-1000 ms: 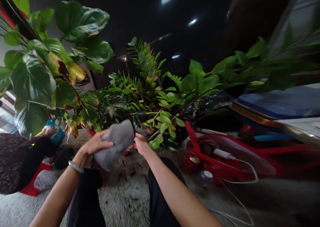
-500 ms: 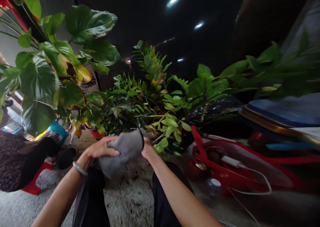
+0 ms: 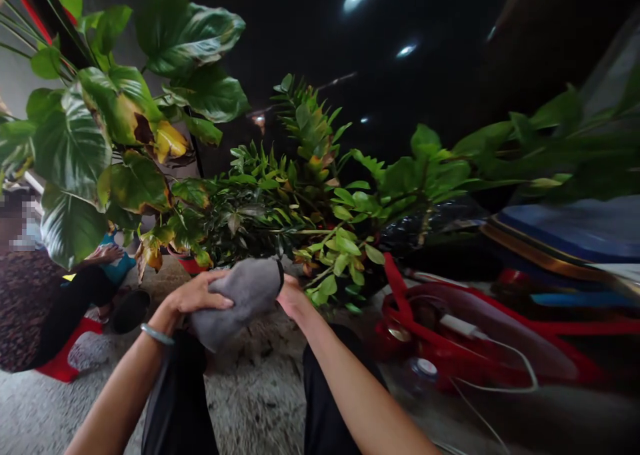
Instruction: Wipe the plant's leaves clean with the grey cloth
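Between my knees, a grey soft cloth piece (image 3: 243, 291) with a black edge at its right end is bunched up. My left hand (image 3: 203, 295) grips it from the left, with the thumb lying across the front; a pale bangle circles that wrist. At the black-edged end is my right hand (image 3: 293, 297), touching the cloth. Its fingers are hidden in or behind the cloth, and I cannot tell which.
Leafy potted plants (image 3: 345, 241) stand just beyond my hands, with a large-leaved plant (image 3: 75, 148) to the left. A red bag (image 3: 450, 348) with a white cable (image 3: 530, 375) sits at right, beside a bottle (image 3: 425, 368). Another person (image 3: 30, 308) sits left near a dark pot (image 3: 131, 311).
The cloth and both hands have shifted slightly left, staying together. The view has turned a little. At left, the other person's hand now shows near the blue item.
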The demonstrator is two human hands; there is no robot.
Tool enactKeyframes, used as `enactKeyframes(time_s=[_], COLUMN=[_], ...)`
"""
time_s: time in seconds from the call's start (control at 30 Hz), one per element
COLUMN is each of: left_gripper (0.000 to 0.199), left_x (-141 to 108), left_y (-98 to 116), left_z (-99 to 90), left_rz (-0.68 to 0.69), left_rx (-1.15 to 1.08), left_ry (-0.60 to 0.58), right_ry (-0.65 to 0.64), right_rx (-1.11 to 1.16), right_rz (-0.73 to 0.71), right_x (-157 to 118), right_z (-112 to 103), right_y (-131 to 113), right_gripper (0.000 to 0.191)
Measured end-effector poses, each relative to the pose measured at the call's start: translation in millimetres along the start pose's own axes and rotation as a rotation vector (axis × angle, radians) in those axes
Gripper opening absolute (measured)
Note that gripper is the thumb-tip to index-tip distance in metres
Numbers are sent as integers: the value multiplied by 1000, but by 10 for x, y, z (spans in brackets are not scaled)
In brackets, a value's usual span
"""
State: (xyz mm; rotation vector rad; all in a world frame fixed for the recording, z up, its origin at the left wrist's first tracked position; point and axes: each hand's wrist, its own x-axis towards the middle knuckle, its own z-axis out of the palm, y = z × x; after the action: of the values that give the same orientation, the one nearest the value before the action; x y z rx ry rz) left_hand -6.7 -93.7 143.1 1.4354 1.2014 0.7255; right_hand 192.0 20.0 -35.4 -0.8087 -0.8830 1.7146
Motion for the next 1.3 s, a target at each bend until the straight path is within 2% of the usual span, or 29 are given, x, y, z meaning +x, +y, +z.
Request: enactKeyframes(time_s=[0.07,0.13,0.17,0.23,0.3,0.37,0.43,0.47,0.5,0.57,0.63,0.7,0.8,0.93,1.0,1.1,1.2,1.23,1.3], left_gripper=[62,63,63,63,64,66,68,69,70,71,71,69,67,63,63,71,70,66,60], left_x=[-69,-6,52,154,160,41,-147,-236,-305,-356,-287,-145,22,-106,-242,-302,-106,-12,149], left_y=[220,333,321,154,-148,-457,-637,-653,-619,-441,-228,-112,-256,-684,-707,-398,-28,26,-20], left_z=[-175,-292,-310,-247,-78,115,233,244,219,85,-93,-211,-142,199,275,156,-102,-165,-203], left_rz=[98,205,231,197,78,-61,-148,-163,-154,-78,39,125,71,-144,-167,-46,149,188,181], left_rx=[-131,-263,-312,-353,-343,-338,-353,-348,-339,-332,-361,-400,-396,-350,-348,-358,-405,-419,-419], left_ry=[179,383,466,541,515,426,309,268,252,305,433,560,601,405,325,360,543,608,701], right_ry=[17,39,42,30,15,10,12,11,10,7,1,-11,-25,-17,-17,-23,-16,-13,-12], right_rx=[24,63,81,107,117,120,120,120,120,123,129,141,151,129,127,129,140,148,159], right_rz=[60,116,131,136,125,117,119,123,127,127,114,97,78,70,71,62,59,61,69], right_x=[-2,-5,-7,-13,-18,-22,-26,-27,-29,-34,-39,-44,-45,-35,-27,-22,-25,-28,-37], right_z=[18,49,65,90,99,95,87,84,84,93,112,136,163,156,144,134,136,137,137], right_y=[-34,-66,-77,-91,-99,-109,-125,-134,-144,-160,-169,-170,-158,-148,-153,-165,-173,-175,-180], right_gripper=[22,29,30,31,31,32,33,34,34,35,37,39,41,43,44,43,45,46,47])
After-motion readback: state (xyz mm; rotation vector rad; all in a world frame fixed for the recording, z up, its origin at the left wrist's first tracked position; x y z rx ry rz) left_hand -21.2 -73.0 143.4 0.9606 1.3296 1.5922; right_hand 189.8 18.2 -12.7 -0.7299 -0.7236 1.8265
